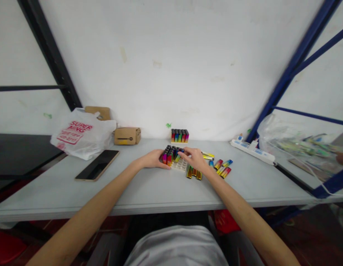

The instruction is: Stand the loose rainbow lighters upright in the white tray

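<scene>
A white tray with round holes (180, 165) lies on the table, its left part filled with upright, shiny rainbow-coloured tubes (167, 159) with black tops. My left hand (156, 159) is wrapped round the tray's left end, thumb along the front, other fingers mostly hidden behind. Between the fingers of my right hand (196, 158) is a tilted blue-and-yellow tube (178, 156), at the edge of the filled rows. Gold-coloured tubes (194, 172) lie just below my right wrist. Several loose rainbow tubes (223, 168) are scattered to its right.
A second block of upright tubes (179, 136) stands near the wall. At left are a phone (97, 165), a small cardboard box (127, 136) and a white plastic bag (82, 133). A power strip (252, 150) lies at right, beside the blue rack post (282, 85).
</scene>
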The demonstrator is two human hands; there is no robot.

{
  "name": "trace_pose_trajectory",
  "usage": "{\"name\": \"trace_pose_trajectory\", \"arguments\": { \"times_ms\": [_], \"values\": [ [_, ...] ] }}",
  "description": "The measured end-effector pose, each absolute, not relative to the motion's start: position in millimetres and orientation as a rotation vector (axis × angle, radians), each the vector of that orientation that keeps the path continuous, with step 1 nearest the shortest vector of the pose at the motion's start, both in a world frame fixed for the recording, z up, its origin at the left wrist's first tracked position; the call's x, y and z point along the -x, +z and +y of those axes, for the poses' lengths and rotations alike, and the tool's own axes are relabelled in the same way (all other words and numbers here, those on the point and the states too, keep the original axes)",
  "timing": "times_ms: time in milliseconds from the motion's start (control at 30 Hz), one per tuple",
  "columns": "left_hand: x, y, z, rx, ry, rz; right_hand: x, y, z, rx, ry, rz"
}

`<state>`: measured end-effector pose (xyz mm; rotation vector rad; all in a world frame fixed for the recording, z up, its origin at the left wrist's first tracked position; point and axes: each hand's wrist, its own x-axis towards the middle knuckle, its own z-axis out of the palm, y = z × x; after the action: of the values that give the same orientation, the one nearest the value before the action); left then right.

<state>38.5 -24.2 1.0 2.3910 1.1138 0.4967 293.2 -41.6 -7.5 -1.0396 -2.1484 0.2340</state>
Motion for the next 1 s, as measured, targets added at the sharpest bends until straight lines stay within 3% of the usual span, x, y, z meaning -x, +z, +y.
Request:
{"name": "trace_pose_trajectory", "arguments": {
  "times_ms": [600,800,1000],
  "values": [
    [-39.3,1.9,-24.8,-2.392,0.474,1.173,-297.1,-4.7,-34.9,1.260,0.052,-2.222],
    [-38.1,0.8,-22.8,-2.405,0.449,1.193,-349.4,-3.8,-17.8,1.734,-0.196,-2.019],
    [-37.9,1.2,-23.2,-2.404,0.455,1.168,-375.2,-23.0,-9.3,2.074,0.020,-2.057]
  ]
}}
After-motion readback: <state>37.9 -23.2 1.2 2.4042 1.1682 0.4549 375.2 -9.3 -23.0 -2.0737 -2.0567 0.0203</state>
